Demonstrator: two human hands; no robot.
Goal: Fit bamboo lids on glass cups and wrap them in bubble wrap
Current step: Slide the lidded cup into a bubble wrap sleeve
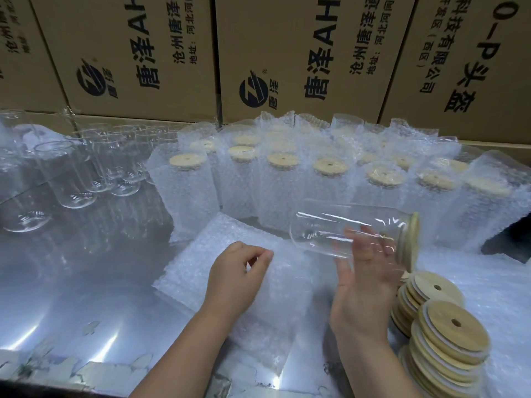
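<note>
My right hand (365,271) holds a clear glass cup (324,225) on its side, base pointing left. A round bamboo lid (411,242) sits on its mouth at the right end. My left hand (238,271) pinches the top edge of a bubble wrap bag (258,282) that lies flat on the table, on a pile of similar bags. Loose bamboo lids (442,334) with centre holes are piled at the lower right.
Several wrapped, lidded cups (275,185) stand in rows behind my hands. Bare glass cups (71,173) stand at the left on the shiny metal table (71,282). Cardboard boxes (287,53) form a wall at the back. More bubble wrap (502,297) lies at the right.
</note>
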